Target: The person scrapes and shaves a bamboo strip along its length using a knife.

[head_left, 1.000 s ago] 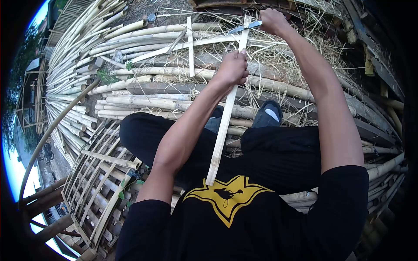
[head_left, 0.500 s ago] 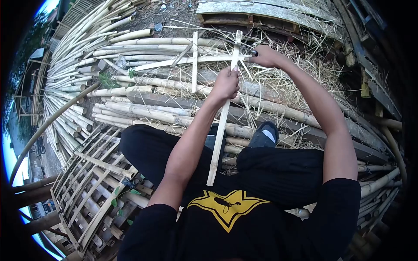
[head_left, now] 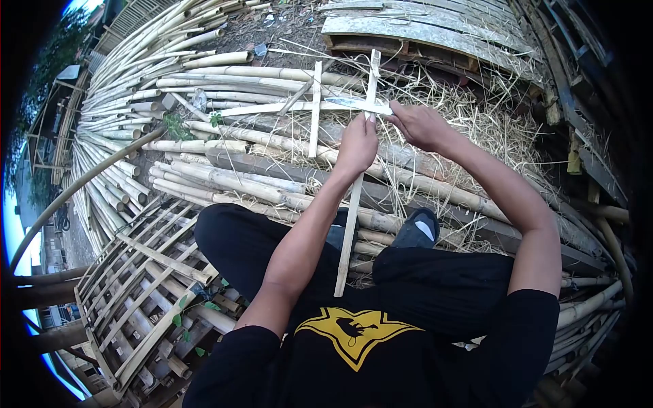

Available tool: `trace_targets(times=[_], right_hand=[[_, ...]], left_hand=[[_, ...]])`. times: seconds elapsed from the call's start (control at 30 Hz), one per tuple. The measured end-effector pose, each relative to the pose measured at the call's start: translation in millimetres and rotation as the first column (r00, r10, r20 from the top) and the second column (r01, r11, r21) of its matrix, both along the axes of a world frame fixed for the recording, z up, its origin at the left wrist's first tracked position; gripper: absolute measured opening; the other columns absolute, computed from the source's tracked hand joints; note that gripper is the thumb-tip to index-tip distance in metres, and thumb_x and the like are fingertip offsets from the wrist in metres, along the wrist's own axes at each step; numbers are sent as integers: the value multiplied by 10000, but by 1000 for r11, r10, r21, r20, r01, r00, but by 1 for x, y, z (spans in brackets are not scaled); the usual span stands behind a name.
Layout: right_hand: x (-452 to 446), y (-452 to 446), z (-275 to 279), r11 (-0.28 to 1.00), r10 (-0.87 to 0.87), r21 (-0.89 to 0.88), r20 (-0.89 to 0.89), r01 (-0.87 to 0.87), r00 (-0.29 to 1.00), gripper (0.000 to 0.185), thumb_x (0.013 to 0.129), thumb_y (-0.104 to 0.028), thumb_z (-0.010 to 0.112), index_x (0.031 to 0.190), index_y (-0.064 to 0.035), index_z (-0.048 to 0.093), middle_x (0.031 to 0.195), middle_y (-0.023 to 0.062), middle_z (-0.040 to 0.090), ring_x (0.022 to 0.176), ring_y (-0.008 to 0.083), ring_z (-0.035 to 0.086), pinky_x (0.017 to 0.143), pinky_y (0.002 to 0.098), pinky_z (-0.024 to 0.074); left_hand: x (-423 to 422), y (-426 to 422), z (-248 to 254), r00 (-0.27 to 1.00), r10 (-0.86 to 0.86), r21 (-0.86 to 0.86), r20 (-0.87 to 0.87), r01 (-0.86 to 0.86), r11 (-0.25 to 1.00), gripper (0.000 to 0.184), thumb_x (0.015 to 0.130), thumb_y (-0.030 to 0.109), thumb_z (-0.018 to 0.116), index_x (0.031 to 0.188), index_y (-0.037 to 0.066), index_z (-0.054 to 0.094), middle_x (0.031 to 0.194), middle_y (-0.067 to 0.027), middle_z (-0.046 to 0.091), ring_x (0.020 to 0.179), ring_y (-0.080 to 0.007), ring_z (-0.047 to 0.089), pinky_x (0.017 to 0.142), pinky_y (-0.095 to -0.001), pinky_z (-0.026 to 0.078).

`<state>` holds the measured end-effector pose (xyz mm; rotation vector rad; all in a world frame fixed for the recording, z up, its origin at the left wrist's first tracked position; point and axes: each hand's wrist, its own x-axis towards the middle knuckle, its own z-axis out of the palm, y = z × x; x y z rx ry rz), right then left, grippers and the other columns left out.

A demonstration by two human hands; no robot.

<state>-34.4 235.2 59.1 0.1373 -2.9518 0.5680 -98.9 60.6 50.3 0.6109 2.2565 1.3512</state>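
Observation:
My left hand (head_left: 358, 144) is closed around a long pale bamboo strip (head_left: 347, 245), gripping it above its middle. The strip runs from near my lap up and away from me. My right hand (head_left: 418, 126) is closed on a knife (head_left: 347, 103); its blade lies across the strip just above my left thumb, pointing left. The handle is hidden in my fingers. Left of the hands, a shorter bamboo strip (head_left: 315, 122) crosses another long split strip (head_left: 262, 109) lying on the poles.
Bamboo poles (head_left: 224, 180) lie in rows before me, with shavings (head_left: 483, 129) heaped at right. A wooden pallet (head_left: 422, 30) stands at the back. A woven bamboo lattice (head_left: 146, 285) is at lower left. A curved pole (head_left: 81, 187) arcs on the left.
The knife has turned from mostly hidden at my right hand to lying flat across the strip, blade leftward. My right hand has come slightly lower; my left hand still holds the strip.

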Motion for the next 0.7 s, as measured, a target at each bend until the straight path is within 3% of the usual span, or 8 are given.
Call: trace_targets(times=[0.1,0.3,0.33,0.37,0.4,0.5,0.6,0.7], right_hand=[[-16,88,-12,955,-80,266,-205,134,975,290,979,-357,406,944,-71,442,679,168,611,632,367,629,530,458,492],[-17,62,-24,971,-168,126,-239,202,956,363,994,-411,373,867,-80,446,594,115,566,468,291,561,411,384,423],[-18,60,-26,861,-155,-454,196,230,968,389,991,-450,370,839,-97,435,559,52,495,416,196,461,374,323,347],[-19,57,-29,426,129,-801,513,420,849,417,987,-488,368,812,-114,423,524,-11,423,365,101,360,336,263,271],[-14,53,-9,197,330,-842,540,502,775,446,973,-543,365,775,-145,406,547,-88,310,411,4,204,353,184,151],[-16,53,1,192,295,-809,588,556,753,455,976,-536,365,762,-137,406,543,-84,319,404,5,229,352,186,149],[-20,33,-15,845,-157,-442,332,301,930,453,990,-467,359,833,-64,492,609,81,525,486,225,500,465,380,405],[1,-17,18,983,-123,-109,217,149,968,379,989,-381,365,960,-28,501,720,238,592,715,413,601,668,528,461]], left_hand=[[15,0,-4,997,-71,3,2,71,997,298,980,217,417,870,-33,536,701,-197,577,656,-363,563,637,-448,425],[7,2,10,998,-61,4,-17,61,998,297,978,199,411,856,-45,527,689,-212,563,665,-398,555,640,-455,421],[5,2,3,996,-72,-5,-60,71,997,300,983,208,412,844,-36,520,657,-177,552,600,-350,544,589,-430,422],[3,2,-3,992,-81,-16,-101,80,997,305,988,216,413,832,-26,513,626,-141,540,535,-303,534,539,-405,422],[3,0,-1,992,-76,-18,-99,74,997,305,988,216,413,832,-26,513,626,-141,540,535,-303,534,539,-405,422],[0,-3,13,909,-115,157,400,56,986,252,1013,268,397,867,72,460,594,39,387,413,-53,340,342,-219,256],[0,-2,19,823,-115,186,556,11,982,230,1015,280,399,881,97,439,601,60,345,410,-27,280,334,-197,197],[0,-1,12,869,-98,197,484,1,980,222,1015,264,396,880,93,439,603,58,344,407,-28,278,335,-203,198]])
